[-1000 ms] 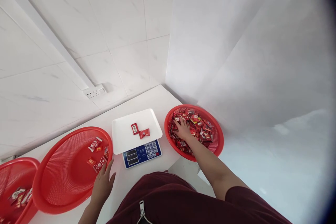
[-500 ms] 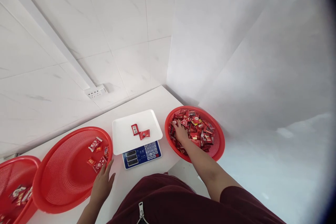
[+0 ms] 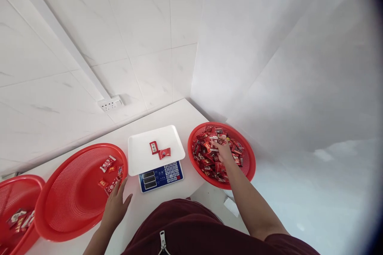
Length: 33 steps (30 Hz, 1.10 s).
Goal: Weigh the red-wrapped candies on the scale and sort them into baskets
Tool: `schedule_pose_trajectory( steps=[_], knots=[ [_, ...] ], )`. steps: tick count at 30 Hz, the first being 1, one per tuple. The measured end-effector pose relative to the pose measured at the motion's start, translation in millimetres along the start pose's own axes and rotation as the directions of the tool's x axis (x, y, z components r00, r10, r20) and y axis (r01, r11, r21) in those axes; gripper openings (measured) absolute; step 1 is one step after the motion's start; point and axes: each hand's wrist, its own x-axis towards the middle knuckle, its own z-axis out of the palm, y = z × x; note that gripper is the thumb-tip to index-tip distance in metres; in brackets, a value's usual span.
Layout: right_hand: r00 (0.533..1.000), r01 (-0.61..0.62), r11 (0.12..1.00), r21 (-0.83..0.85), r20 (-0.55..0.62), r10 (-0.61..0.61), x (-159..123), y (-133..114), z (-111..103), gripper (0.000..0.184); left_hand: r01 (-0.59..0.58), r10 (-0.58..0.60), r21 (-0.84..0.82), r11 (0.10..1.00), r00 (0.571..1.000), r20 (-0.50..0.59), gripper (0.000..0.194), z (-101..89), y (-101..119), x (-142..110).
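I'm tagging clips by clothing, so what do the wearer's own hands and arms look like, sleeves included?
Both the left hand and right hand are ungloved, with no watch or bracelet visible. The right sleeve is short, plain and maroon; the left one is out of view.

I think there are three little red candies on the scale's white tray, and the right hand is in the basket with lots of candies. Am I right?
Almost! The head view shows two red candies on the scale's white tray, not three. The right hand is in the basket with lots of candies.
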Motion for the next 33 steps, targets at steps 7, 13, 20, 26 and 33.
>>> schedule_pose_trajectory(
  steps=[7, 13, 20, 26, 33],
  knots=[
    [0.998, -0.065, 0.976, 0.209, 0.000, 0.067, -12, -24, -8, 0.066, -0.010, 0.013, 0.060, 0.998, 0.999, -0.040, 0.060, 5.4, -1, 5],
    [0.998, 0.014, 1.000, -0.006, -0.064, -0.014, -11, -18, -10, 0.060, -0.001, 0.004, 0.114, 0.994, 1.000, -0.029, 0.057, 10.1, -8, 2],
    [0.995, 0.091, 0.950, -0.298, -0.020, -0.102, -2, -11, -14, 0.044, -0.013, 0.011, 0.147, 0.989, 1.000, 0.015, 0.057, 4.5, -6, -1],
    [0.999, 0.019, 0.998, -0.055, 0.048, -0.016, -14, -37, 11, 0.052, 0.101, -0.107, 0.181, 0.978, 0.994, 0.023, 0.062, -9.5, -4, -1],
    [0.838, -0.199, 0.980, -0.013, 0.516, 0.177, -55, -41, 95, 0.026, 0.275, -0.302, 0.130, 0.953, 0.898, 0.319, 0.054, -26.6, -1, -3]
  ],
)
